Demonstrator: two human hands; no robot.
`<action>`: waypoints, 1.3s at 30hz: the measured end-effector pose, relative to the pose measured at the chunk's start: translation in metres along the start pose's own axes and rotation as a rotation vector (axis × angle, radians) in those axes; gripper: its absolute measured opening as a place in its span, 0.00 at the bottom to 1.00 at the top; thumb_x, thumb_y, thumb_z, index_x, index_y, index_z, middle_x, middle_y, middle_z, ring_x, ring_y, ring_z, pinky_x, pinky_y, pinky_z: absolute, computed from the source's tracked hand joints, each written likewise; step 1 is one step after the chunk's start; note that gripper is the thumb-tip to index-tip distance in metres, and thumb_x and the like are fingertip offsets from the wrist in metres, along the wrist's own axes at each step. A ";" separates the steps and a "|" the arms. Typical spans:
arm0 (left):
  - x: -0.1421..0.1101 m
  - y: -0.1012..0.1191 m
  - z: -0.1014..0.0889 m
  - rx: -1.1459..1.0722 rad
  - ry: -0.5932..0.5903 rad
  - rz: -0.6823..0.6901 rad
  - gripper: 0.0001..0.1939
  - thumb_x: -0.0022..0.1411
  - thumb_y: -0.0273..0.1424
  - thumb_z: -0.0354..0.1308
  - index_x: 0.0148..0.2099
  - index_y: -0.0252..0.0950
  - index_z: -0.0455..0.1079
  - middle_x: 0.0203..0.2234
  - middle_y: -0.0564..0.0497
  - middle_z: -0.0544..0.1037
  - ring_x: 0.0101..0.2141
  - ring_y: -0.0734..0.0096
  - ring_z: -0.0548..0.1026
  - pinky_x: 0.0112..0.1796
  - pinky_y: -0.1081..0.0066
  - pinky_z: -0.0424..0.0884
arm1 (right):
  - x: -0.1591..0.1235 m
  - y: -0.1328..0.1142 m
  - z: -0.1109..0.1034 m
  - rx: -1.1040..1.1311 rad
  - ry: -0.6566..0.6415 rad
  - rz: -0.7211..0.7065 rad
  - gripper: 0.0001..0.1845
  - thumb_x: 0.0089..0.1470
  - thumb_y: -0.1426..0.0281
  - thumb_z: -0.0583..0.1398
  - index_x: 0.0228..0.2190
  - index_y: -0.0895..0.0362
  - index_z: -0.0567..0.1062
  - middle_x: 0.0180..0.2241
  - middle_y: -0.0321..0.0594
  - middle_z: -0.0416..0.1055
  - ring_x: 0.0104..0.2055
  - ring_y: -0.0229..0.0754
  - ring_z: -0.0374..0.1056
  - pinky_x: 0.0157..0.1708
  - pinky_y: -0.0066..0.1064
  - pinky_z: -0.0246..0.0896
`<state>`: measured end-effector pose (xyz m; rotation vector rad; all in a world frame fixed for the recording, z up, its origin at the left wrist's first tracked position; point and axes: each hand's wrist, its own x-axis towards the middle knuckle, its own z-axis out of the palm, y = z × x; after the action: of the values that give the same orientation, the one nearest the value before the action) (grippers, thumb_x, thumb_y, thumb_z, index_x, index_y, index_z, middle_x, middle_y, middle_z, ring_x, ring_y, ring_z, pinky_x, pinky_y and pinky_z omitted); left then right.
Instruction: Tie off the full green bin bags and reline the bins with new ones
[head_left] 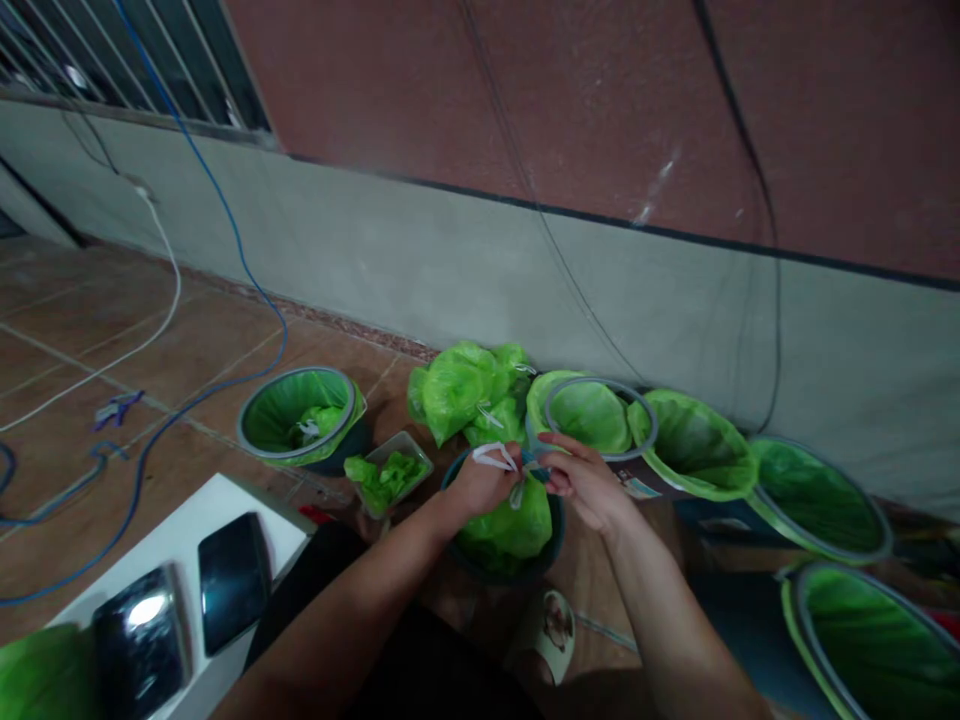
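Observation:
My left hand (487, 485) is closed around the gathered neck of a light green garbage bag (517, 525), with a loop of white drawstring (495, 456) standing out above the fingers. Close on its right, my right hand (585, 482) has thumb and fingers pinched together at the bag's tie; the fingers partly hide what they grip. The bulging bag sits inside a dark trash bin (555, 545) on the floor between my arms. Behind it, several tied green bags (465, 385) lie piled against the wall.
Green-lined bins (701, 445) stand in a row to the right. Another lined bin (300, 415) and a small tray (409, 470) with green plastic stand left. Two phones (234, 582) lie on a white surface (217, 510). A blue cable (225, 385) crosses the floor.

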<state>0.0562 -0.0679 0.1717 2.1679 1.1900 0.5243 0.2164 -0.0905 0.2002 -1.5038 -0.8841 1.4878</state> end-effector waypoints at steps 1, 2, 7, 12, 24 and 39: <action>-0.001 0.000 0.001 -0.002 0.001 -0.002 0.06 0.57 0.25 0.51 0.31 0.37 0.68 0.25 0.52 0.73 0.28 0.71 0.70 0.31 0.72 0.63 | -0.001 0.000 -0.002 0.025 0.012 -0.005 0.28 0.38 0.66 0.65 0.44 0.58 0.70 0.14 0.22 0.58 0.15 0.30 0.52 0.23 0.28 0.59; -0.001 -0.001 0.002 -0.005 0.002 -0.003 0.06 0.57 0.25 0.51 0.31 0.37 0.68 0.24 0.52 0.73 0.27 0.71 0.69 0.31 0.72 0.63 | -0.002 0.000 -0.004 0.017 0.035 -0.028 0.29 0.37 0.64 0.66 0.44 0.57 0.70 0.16 0.23 0.60 0.16 0.30 0.54 0.23 0.28 0.60; -0.004 -0.003 0.005 -0.044 0.010 0.023 0.09 0.55 0.21 0.48 0.31 0.37 0.68 0.25 0.53 0.74 0.30 0.71 0.71 0.32 0.73 0.63 | 0.005 0.014 -0.008 -0.430 0.014 -0.148 0.18 0.42 0.64 0.62 0.37 0.57 0.75 0.33 0.38 0.74 0.30 0.39 0.68 0.28 0.30 0.62; -0.003 -0.003 0.005 -0.053 -0.017 0.018 0.08 0.56 0.23 0.50 0.29 0.37 0.68 0.25 0.52 0.73 0.29 0.70 0.70 0.32 0.71 0.64 | 0.012 0.019 -0.006 -0.790 -0.096 -0.214 0.10 0.48 0.70 0.56 0.26 0.57 0.78 0.25 0.38 0.75 0.29 0.41 0.70 0.31 0.30 0.60; -0.003 -0.005 0.005 -0.058 0.028 -0.001 0.07 0.55 0.22 0.50 0.28 0.37 0.64 0.23 0.52 0.72 0.26 0.73 0.69 0.30 0.73 0.62 | 0.000 0.007 -0.006 -1.387 0.372 -0.519 0.11 0.55 0.71 0.53 0.30 0.56 0.75 0.35 0.48 0.73 0.38 0.47 0.68 0.37 0.36 0.59; -0.004 -0.003 0.001 -0.090 -0.031 0.006 0.06 0.57 0.24 0.50 0.29 0.37 0.66 0.23 0.53 0.73 0.27 0.72 0.70 0.30 0.73 0.63 | 0.024 0.029 -0.005 -1.070 -0.059 -0.454 0.12 0.53 0.76 0.52 0.32 0.57 0.75 0.36 0.44 0.74 0.42 0.43 0.70 0.44 0.33 0.61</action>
<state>0.0528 -0.0703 0.1685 2.0965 1.1222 0.5343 0.2208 -0.0807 0.1637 -1.7600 -2.0926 0.6995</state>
